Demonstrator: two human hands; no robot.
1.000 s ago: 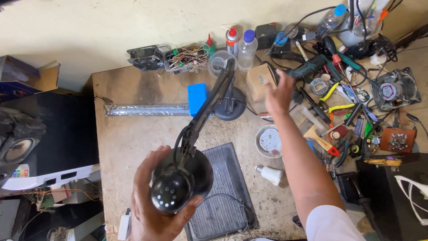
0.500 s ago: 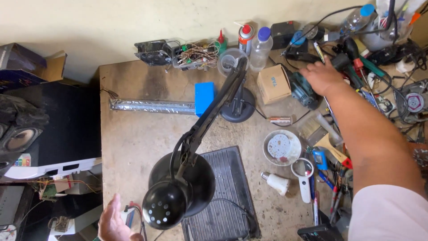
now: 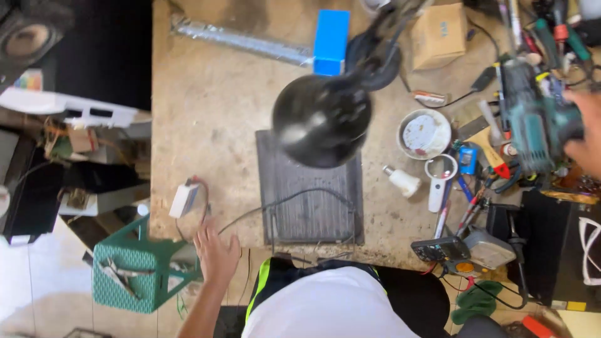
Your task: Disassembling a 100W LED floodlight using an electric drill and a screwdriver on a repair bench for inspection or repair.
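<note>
A: What's hard to read here?

B: The right hand is cut off by the right edge, so only part of it shows. It is closed around the handle of the green power drill, which lies among the jumble of tools at the far right of the workbench. The black desk lamp is blurred, and its shade hides part of the dark ribbed panel under it.

A: What else is around?

B: A blue box and a cardboard box at the far side, a round white dish right of the lamp, a small white bulb, and a multimeter at the near edge.

A: And the other hand?

B: The left hand is open with fingers spread, holding nothing, at the near edge of the bench. A white adapter lies just beyond it, and a green basket sits to its left, below the bench. The drill is well apart from it, across the bench.
</note>
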